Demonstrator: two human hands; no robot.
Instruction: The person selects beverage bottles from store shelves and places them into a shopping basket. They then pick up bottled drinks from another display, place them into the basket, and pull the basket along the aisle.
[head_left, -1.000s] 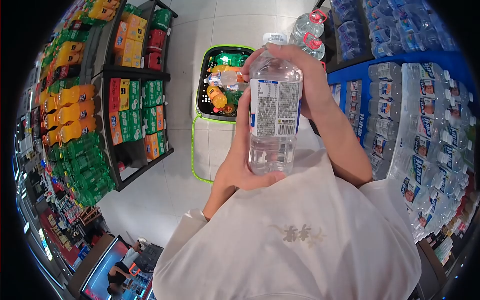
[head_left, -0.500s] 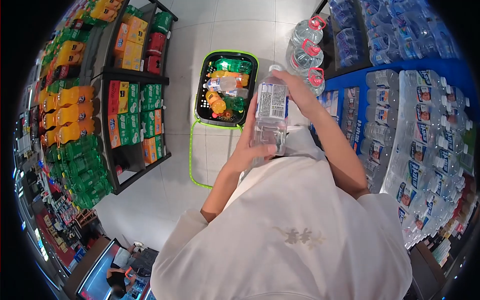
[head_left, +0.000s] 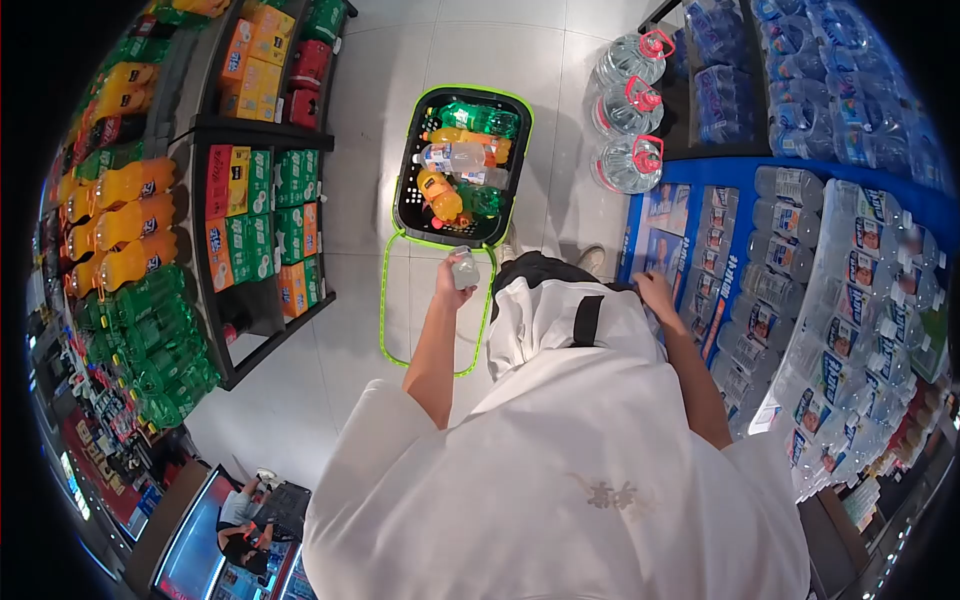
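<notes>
My left hand is closed around a clear plastic bottle, seen end-on, at the near side of a black shopping basket with a green rim. Inside the basket lie a green bottle, orange drink bottles and clear labelled bottles. The basket's green handle is folded down toward me, below my left hand. My right hand hangs at my right side by the blue display rack, fingers loosely apart, with nothing seen in it.
Large water jugs with red handles stand on the floor at the right. A blue rack of bottled water runs along my right. On the left, a dark shelf carries boxed drinks beside packs of orange and green bottles. People are at the lower left.
Both hands held the clear bottle before my body. My right hand has let go and dropped to my side; my left has lowered the bottle toward the basket.
</notes>
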